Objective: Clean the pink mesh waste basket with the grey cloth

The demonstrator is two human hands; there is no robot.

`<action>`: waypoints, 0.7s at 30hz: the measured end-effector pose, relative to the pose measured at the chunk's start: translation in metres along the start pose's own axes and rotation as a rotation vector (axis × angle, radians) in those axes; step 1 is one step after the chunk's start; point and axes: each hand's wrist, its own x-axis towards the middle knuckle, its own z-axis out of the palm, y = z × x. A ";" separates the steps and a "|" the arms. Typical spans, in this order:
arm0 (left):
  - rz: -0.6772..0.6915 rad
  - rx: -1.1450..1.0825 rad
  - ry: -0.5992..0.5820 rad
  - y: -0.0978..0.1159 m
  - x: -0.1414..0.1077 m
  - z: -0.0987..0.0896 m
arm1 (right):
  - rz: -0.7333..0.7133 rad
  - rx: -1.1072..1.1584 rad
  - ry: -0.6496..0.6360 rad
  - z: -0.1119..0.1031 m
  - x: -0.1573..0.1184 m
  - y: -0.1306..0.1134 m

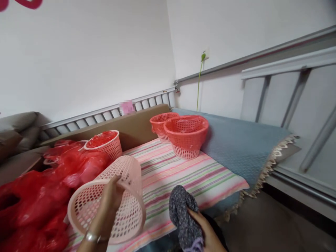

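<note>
A pale pink perforated basket (128, 168) lies on its side on the striped cloth (162, 175), its opening facing me. My left hand (114, 196), with a bracelet on the wrist, is closed on the basket's upper rim. At the lower middle, right of the basket, my right hand (202, 224) holds a dark grey speckled knitted item (183, 210) with a light purple edge. The fingertips of my right hand are partly hidden by the knit.
Two baskets lined with red plastic, a front one (186, 134) and a rear one (160, 122), stand at the back. Red plastic bags (39, 196) pile up at left beside another basket (114, 147). Metal railings (291, 98) stand at right.
</note>
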 end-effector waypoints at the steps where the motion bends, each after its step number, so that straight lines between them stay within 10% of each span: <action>1: -0.023 -0.008 -0.009 0.002 -0.013 -0.010 | 0.075 0.077 -0.032 0.003 -0.001 -0.007; 7: -0.111 0.023 0.218 -0.006 -0.095 -0.075 | 0.215 0.229 -0.074 0.032 0.011 -0.030; 21: -0.096 -0.181 -0.083 -0.055 -0.131 -0.116 | -0.615 -0.805 -0.037 0.147 0.060 -0.032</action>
